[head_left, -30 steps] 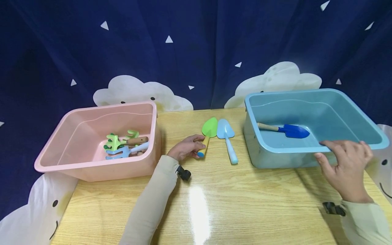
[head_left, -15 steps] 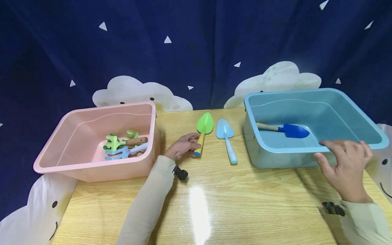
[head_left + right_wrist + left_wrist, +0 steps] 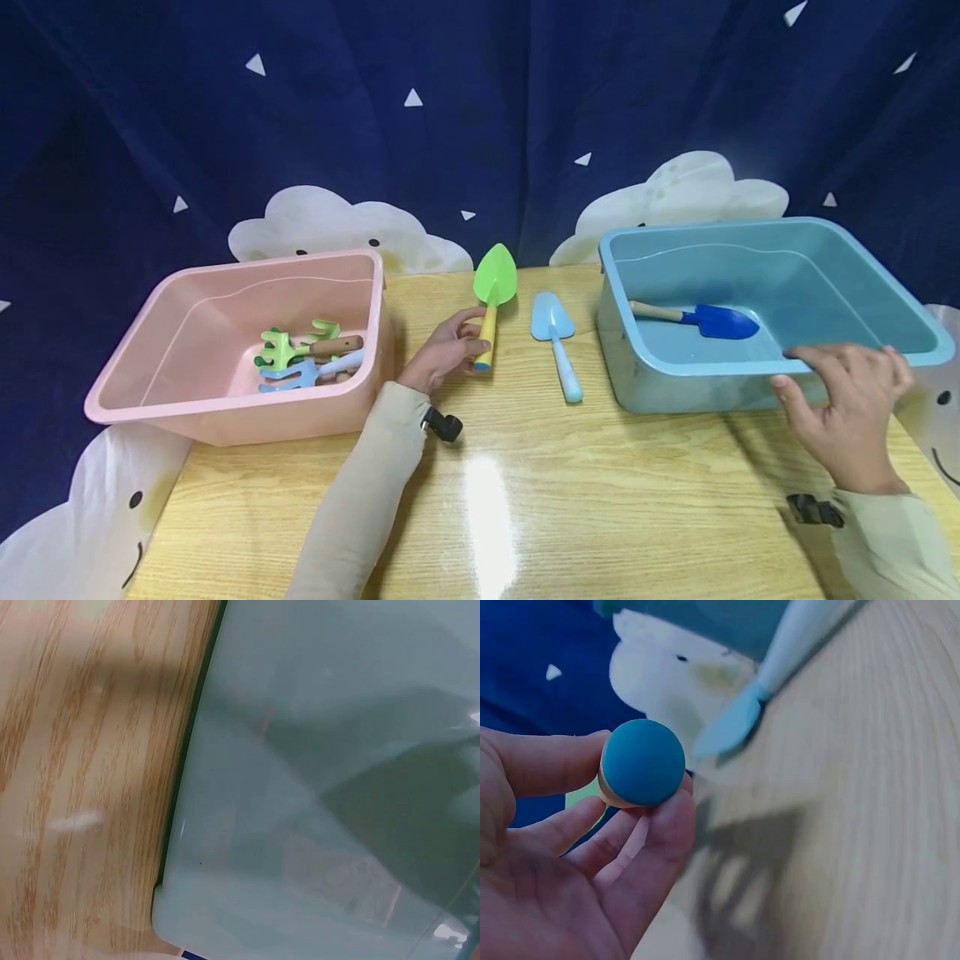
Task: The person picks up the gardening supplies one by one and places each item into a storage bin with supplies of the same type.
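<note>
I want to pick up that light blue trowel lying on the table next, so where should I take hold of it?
Probably by its handle: the light blue trowel lies flat on the table with the rounded handle end toward you and bare wood around it. Come from above and pinch the handle's sides; the wide flat blade offers less to grip.

Green trowel [image 3: 494, 283], yellow handle, blue end cap, stands nearly upright, seemingly off the table.

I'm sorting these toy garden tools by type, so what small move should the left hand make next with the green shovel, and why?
Probably carry the green shovel rightward over the near rim of the blue tub and let go. The left hand grips its yellow handle, lifted off the table. The blue tub holds a dark blue shovel; the pink tub holds only rakes. The right hand holds the blue tub's rim.
</note>
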`<state>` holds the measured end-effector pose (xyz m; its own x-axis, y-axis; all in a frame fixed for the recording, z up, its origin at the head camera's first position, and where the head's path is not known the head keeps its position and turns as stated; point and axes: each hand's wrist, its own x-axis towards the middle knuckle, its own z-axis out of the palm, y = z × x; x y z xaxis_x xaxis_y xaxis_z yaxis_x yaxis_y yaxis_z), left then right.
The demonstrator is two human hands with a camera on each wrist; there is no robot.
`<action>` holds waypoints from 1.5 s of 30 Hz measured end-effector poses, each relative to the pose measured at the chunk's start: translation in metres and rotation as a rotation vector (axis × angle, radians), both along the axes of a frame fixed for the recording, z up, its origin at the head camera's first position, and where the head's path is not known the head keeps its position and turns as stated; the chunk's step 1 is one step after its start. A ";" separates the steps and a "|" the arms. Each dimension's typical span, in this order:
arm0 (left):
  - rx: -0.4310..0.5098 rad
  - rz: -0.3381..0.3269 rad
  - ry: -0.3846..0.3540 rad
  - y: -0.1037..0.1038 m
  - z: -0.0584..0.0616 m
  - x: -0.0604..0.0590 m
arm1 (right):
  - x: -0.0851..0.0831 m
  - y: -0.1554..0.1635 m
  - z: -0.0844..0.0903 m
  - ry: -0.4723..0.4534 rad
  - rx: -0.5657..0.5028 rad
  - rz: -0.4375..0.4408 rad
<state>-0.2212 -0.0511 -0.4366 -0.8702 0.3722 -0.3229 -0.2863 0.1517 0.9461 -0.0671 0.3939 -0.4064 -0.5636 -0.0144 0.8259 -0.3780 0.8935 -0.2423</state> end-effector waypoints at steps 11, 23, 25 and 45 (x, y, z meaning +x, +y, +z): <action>0.037 -0.009 0.060 0.012 0.028 0.003 | 0.000 -0.001 0.000 -0.017 -0.063 0.008; 0.081 -0.068 0.163 0.031 0.075 0.001 | -0.001 -0.004 -0.001 0.051 -0.104 0.016; 0.086 -0.074 0.176 0.035 0.083 0.001 | -0.001 -0.004 -0.001 0.043 -0.100 0.015; -0.248 -0.255 0.381 0.062 0.191 -0.019 | 0.000 -0.002 0.000 -0.003 -0.056 0.014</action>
<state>-0.2400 0.0110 -0.2452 -0.8349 0.5401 -0.1063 0.1467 0.4045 0.9027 -0.0676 0.3917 -0.4066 -0.5659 0.0241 0.8242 -0.3898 0.8730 -0.2932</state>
